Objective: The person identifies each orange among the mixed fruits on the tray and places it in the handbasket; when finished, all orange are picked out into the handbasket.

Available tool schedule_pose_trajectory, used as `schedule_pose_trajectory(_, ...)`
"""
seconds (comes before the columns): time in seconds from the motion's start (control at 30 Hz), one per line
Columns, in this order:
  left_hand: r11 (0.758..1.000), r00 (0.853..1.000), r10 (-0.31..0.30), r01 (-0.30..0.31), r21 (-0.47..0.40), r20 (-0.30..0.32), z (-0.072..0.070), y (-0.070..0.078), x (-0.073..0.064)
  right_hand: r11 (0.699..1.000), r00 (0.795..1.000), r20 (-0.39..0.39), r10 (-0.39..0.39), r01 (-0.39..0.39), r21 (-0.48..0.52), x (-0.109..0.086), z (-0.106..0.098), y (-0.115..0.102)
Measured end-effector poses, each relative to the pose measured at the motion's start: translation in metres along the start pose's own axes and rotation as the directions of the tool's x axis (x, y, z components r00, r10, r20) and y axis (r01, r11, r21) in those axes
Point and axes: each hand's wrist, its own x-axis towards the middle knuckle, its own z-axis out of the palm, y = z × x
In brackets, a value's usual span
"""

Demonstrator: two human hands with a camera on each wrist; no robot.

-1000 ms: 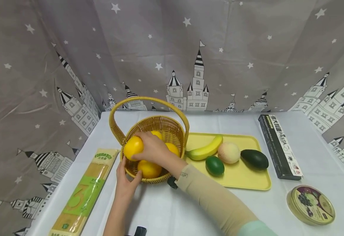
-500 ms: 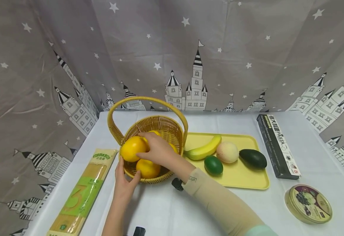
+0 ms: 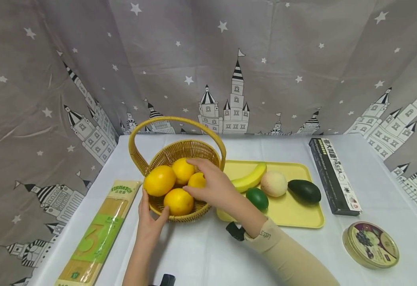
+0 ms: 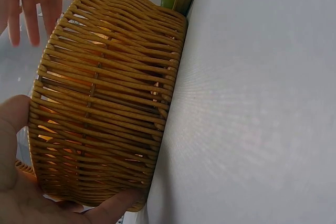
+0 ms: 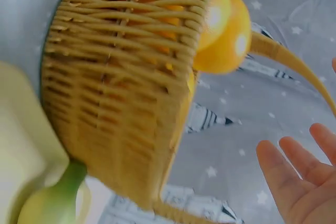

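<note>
A yellow wicker basket (image 3: 203, 150) with a tall arched handle holds several round yellow-orange fruits, which look like oranges. The largest orange (image 3: 159, 181) sits at the left rim. My left hand (image 3: 150, 228) grips the basket's near left side, thumb on the front rim and fingers along the side; the left wrist view shows this hand (image 4: 31, 203) against the woven wall. Over the basket's right side, my right hand (image 3: 217, 184) hovers with fingers spread and nothing held. In the right wrist view that hand (image 5: 304, 182) is apart from the basket.
Right of the basket lies a yellow tray (image 3: 294, 216) with a banana (image 3: 250, 178), a peach (image 3: 274, 184), a green lime-like fruit (image 3: 257, 199) and an avocado (image 3: 304, 191). A pasta box (image 3: 334, 176) and round tin (image 3: 371, 244) lie farther right; a noodle packet (image 3: 99, 234) lies left.
My right hand has let go of the large orange at the basket's left rim and moved right, uncovering the other oranges. My left hand has stayed on the basket.
</note>
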Motion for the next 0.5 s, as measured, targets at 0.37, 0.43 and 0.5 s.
schedule_pose_trajectory(0.37, 1.0, 1.0, 0.022, -0.022, -0.004, 0.001, 0.001, 0.003, -0.001, 0.998, 0.982, -0.188, -0.019, 0.031, 0.06, -0.055, -0.051, 0.023)
schedule_pose_trajectory(0.43, 1.0, 1.0, 0.021, -0.021, 0.002, 0.002, 0.001, 0.003, 0.0, 0.998, 0.974, -0.225, -0.009, 0.023, 0.06, -0.064, -0.061, 0.027)
schedule_pose_trajectory(0.5, 1.0, 1.0, 0.026, -0.026, 0.014, 0.003, 0.0, 0.004, 0.0, 0.998, 0.966, -0.257, 0.006, 0.01, 0.063, -0.073, -0.07, 0.032)
